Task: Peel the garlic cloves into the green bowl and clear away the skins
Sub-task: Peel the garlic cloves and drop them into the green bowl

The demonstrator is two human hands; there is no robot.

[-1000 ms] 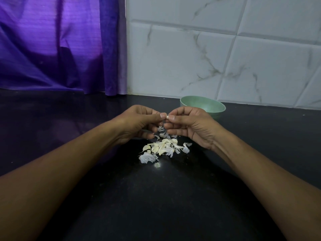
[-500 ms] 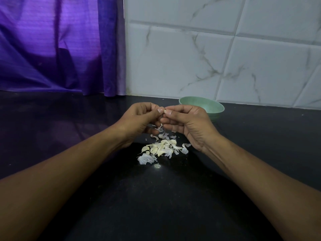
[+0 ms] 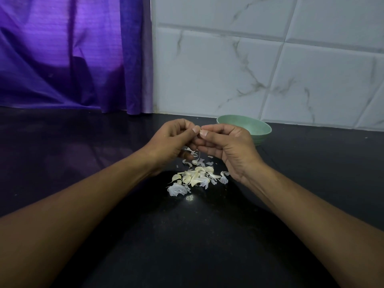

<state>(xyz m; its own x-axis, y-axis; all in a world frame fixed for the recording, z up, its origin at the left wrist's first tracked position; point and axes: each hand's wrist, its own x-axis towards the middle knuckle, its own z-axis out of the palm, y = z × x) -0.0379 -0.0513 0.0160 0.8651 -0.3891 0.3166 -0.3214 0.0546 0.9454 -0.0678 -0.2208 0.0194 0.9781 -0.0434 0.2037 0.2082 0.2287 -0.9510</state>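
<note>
Presently on the black counter [image 3: 207,246]: one green bowl [image 3: 249,126], set behind the right hand [image 3: 228,148] near the tiled wall [image 3: 249,69]; one loose heap of garlic cloves and skins [image 3: 197,177], lying below and between both wrists, pieces too tangled to count. Two hands, raised over the heap: left hand [image 3: 170,140] and right hand, fingers curled, thumb tips meeting; what they pinch cannot be told. One purple curtain [image 3: 62,55], rear left.
</note>
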